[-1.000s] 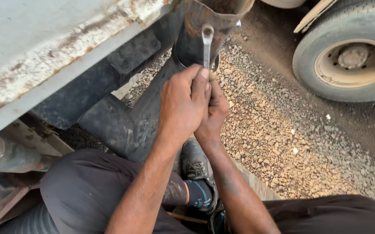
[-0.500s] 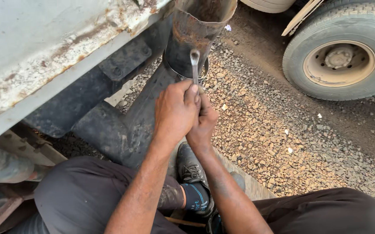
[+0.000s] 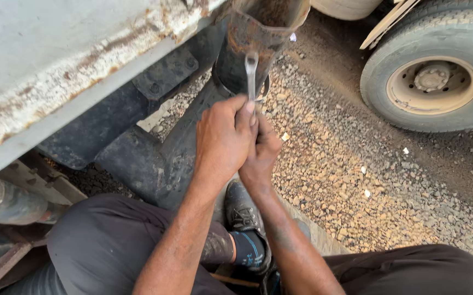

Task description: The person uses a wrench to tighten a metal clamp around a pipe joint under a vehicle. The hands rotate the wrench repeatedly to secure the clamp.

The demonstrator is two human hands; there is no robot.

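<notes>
Two hands clenched together on one spanner, at the foot of a rusty pipe.

Both the left hand [image 3: 222,136] and the right hand [image 3: 262,150] grasp the shank of a steel combination spanner [image 3: 251,74], which stands upright just above the knuckles, its ring end against the rusted metal pipe [image 3: 247,41] and the band around its lower end. Below the wrists sits a scuffed black shoe [image 3: 242,207]; gravel [image 3: 329,164] lies to the right of the hands, with a truck wheel [image 3: 436,76] well beyond. My judgement: if the ring sits badly on a corroded fastener, a hard pull could slip it off, driving the knuckles into the pipe's rusty edge.
</notes>
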